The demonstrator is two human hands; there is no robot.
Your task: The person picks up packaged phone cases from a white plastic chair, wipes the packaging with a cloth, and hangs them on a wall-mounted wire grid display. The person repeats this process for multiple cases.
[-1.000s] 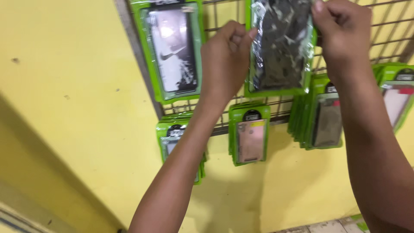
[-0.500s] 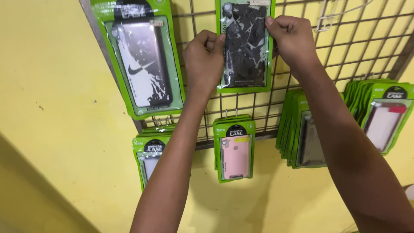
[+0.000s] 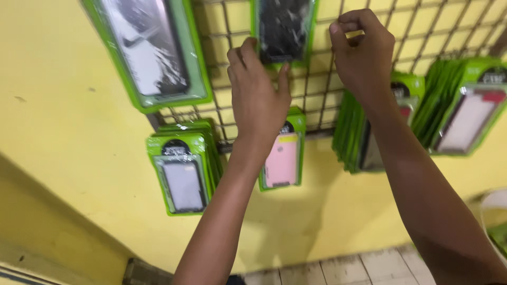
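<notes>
Left hand [image 3: 259, 89] is pressing its fingertips on the bottom edge of the dark phone-case pack [image 3: 283, 29] hanging high on the wire grid [image 3: 364, 16], holding nothing closed. Right hand [image 3: 362, 55] is curling loosely just beside it, gripping nothing visible (blurry). Best keeping the pack flat and square on its hook. Both arms are reaching up, wrists bent back.

Behind the hands, a yellow painted wall [image 3: 63, 158], evenly lit, scuffed with small dark marks to their left. Fixed to it at hand height, a dark wire grid rack [image 3: 327, 100]. Far below the hands, pale floor tiles [image 3: 343, 266] meeting the wall's foot
</notes>
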